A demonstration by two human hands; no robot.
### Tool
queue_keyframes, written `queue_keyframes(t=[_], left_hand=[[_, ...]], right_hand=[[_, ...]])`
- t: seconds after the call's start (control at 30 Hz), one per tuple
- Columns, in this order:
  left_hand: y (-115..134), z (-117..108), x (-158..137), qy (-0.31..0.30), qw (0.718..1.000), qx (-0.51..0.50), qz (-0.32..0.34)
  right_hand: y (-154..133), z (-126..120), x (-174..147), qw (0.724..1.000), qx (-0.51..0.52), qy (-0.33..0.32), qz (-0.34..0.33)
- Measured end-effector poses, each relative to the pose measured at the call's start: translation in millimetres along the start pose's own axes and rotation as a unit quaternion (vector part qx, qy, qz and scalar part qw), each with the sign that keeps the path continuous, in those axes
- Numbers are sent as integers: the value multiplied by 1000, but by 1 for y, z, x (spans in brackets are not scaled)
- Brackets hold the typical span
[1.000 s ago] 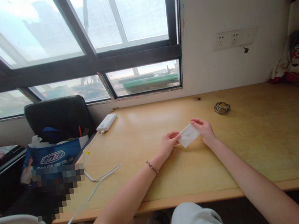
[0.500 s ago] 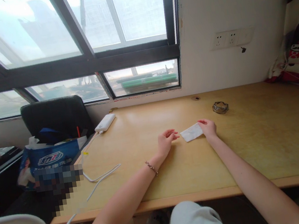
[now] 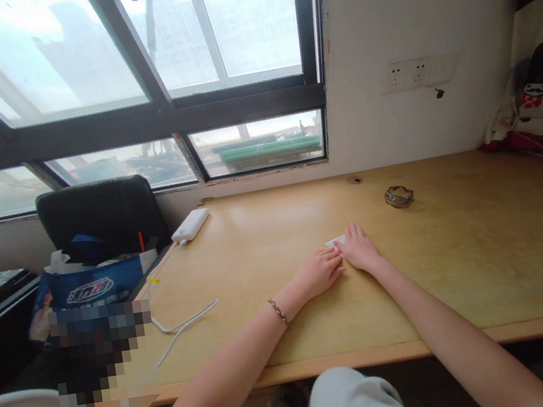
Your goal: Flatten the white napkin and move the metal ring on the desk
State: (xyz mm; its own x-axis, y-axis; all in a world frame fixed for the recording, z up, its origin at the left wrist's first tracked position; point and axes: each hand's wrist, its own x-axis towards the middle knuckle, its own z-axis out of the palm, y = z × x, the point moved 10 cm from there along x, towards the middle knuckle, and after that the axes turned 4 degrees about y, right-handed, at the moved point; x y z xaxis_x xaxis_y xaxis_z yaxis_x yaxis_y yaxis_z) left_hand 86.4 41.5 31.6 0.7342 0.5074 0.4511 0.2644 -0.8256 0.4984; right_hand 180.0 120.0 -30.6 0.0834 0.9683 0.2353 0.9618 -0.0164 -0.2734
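Observation:
A small white piece of paper lies on the wooden desk, mostly covered by my hands. With its fingers stretched out, my left hand rests on the paper's near left side. My right hand lies flat over the right part, its thumb touching the sheet beside my left fingertips. Only a strip along the top edge shows, so I cannot tell whether the paper is folded. Neither hand is closed around anything.
A glass ashtray-like dish stands at the back right of the desk. At the left are a white power bank and its white cable. A blue bag sits on the black chair.
Both hands have come together and down over the paper. My right hand has gone from pinching its right end to lying flat on it, and the paper is now mostly hidden.

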Motion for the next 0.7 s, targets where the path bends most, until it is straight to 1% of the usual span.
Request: queue_keyframes(t=[0.07,0.13,0.23,0.3,0.37,0.43,0.5,0.57,0.63,0.7], left_hand=[[-1,0,-1,5,1000,4,7],[-2,-1,-2,8,1000,5,9],[-1,-1,-2,8,1000,19,12],[0,-2,-2,9,999,32,14],[0,-4,-2,11,999,33,13],[-1,-6,-3,12,1000,20,10],[-4,-7,-3,16,1000,2,5],[-6,-9,-4,18,1000,-18,-2],[-8,-9,-4,13,999,-31,-10],[-7,-7,-5,0,1000,-29,-6]], right_hand=[[2,2,0,1000,-4,-9,14],[4,1,0,1000,-11,-5,29],[8,-9,-2,998,-24,33,55],[8,-22,-5,996,-23,69,56],[0,-36,-10,994,-13,101,28],[-17,-47,-19,993,3,116,-29],[-36,-49,-31,990,18,100,-94],[-51,-43,-45,988,25,65,-135],[-54,-36,-56,989,21,38,-142],[-52,-32,-65,989,13,24,-143]])
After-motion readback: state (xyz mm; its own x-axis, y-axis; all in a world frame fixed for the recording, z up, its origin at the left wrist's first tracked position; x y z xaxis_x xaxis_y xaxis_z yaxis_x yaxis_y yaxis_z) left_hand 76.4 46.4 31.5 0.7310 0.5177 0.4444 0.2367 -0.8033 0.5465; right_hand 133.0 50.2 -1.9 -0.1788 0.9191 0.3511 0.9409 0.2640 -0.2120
